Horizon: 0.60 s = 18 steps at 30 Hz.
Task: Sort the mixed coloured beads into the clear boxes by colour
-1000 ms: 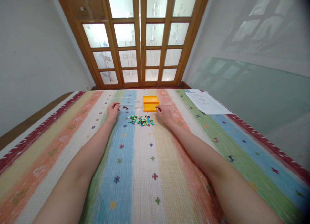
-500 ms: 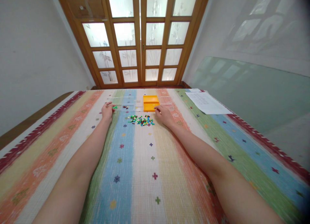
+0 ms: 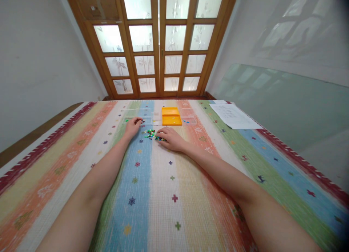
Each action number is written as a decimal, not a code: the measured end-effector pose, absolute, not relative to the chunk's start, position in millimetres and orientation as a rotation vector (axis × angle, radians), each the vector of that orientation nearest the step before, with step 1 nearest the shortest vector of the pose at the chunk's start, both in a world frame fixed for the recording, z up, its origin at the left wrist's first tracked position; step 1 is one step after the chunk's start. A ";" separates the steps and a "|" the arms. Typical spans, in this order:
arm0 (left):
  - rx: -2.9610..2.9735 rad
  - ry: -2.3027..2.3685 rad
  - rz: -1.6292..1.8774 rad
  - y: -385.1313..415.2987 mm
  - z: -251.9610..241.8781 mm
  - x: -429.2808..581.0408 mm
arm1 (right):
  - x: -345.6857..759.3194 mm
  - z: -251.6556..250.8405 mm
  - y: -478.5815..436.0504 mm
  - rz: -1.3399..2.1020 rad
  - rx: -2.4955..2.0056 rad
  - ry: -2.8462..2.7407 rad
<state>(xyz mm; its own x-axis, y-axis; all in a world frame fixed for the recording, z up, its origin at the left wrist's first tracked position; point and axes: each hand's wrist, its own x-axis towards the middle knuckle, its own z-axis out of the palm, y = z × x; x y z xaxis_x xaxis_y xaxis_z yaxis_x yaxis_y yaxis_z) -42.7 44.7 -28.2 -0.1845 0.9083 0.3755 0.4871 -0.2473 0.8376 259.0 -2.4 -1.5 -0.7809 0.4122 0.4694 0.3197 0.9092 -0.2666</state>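
A small heap of tiny coloured pieces (image 3: pixel 151 134) lies on the striped cloth far out in front of me. My right hand (image 3: pixel 169 137) rests palm down on the right side of the heap, fingers stretched over the pieces. My left hand (image 3: pixel 133 126) lies just left of the heap, its curled fingertips at a dark piece near the clear tray (image 3: pixel 136 120). An orange tray (image 3: pixel 171 116) stands behind the heap.
The striped cloth (image 3: pixel 169 194) covers the whole table. A printed sheet of paper (image 3: pixel 231 115) lies at the far right. Another clear tray (image 3: pixel 189 120) sits right of the orange one. Wooden glazed doors (image 3: pixel 159 44) stand beyond the table's far edge.
My right hand has left the orange tray's corner and moved left onto the heap. My left hand went left, then came back right, close to the heap.
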 end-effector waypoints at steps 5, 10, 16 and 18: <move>1.723 1.561 1.384 34.8 -22.3 -26.8 | 243.5 -9.6 -14.3 0.244 -0.395 -2.664; 1.771 1.584 1.333 29.3 -18.8 -18.9 | 238.3 -15.1 -11.8 0.223 -0.409 -2.666; 1.804 1.564 1.316 28.3 -19.5 -15.3 | 236.2 -17.5 -10.6 0.181 -0.421 -2.650; 1.811 1.549 1.319 27.3 -19.5 -14.6 | 237.0 -17.6 -10.2 0.162 -0.417 -2.653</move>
